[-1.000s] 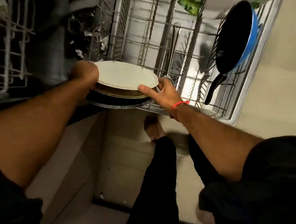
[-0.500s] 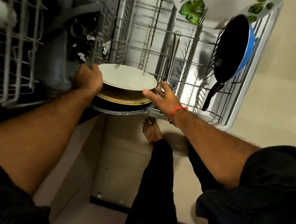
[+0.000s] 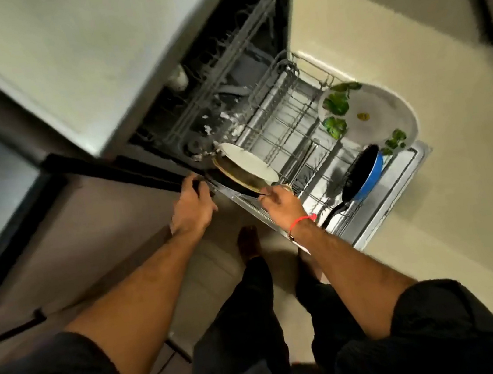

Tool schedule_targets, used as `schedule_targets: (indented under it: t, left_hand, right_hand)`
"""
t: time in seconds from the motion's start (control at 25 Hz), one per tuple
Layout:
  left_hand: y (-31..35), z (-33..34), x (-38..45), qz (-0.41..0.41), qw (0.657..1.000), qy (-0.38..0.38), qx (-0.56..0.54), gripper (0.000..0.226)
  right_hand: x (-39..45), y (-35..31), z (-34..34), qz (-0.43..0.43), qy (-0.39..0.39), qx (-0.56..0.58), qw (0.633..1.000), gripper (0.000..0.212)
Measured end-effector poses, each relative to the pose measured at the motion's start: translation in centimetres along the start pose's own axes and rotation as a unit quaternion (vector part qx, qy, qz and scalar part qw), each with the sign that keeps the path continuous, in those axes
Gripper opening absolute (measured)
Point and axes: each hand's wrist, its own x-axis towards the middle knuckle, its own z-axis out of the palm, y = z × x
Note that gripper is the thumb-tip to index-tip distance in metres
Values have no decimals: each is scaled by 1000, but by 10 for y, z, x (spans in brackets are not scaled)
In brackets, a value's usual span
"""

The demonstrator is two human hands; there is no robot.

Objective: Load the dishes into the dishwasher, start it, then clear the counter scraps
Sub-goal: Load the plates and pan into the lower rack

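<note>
Left hand (image 3: 192,207) grips dark pan handle; right hand (image 3: 279,199) pinches stacked plates' (image 3: 248,164) rim. Lower rack (image 3: 287,123) holds leaf-print plate (image 3: 378,115), blue pan (image 3: 364,172). Camera view has pulled back since earlier frame.

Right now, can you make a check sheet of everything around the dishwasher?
Surface: lower rack pulled out over a pale floor.
Job's things: stacked plates leaning at the rack's near end; leaf-print plate and blue pan in the rack.
Clutter: white bits at the tub's mouth.
Hands: left hand beside the stack, grip unclear; right hand at the stack's edge, blurred.
Cables: nothing seen.
Surroundings: counter above.
</note>
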Motion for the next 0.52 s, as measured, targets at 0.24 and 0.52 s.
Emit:
schedule_targets:
  t: [0.24,0.52]
  left_hand:
    - [-43,-95,-147,-21,992,96,-74,35]
    - [-162,-178,-239,-88,918,297,-245,27]
  right_hand:
    - [-113,-61,39,-86,-129,-129,979,22]
    - [-214,-118,149,-256,-230,-198,918,16]
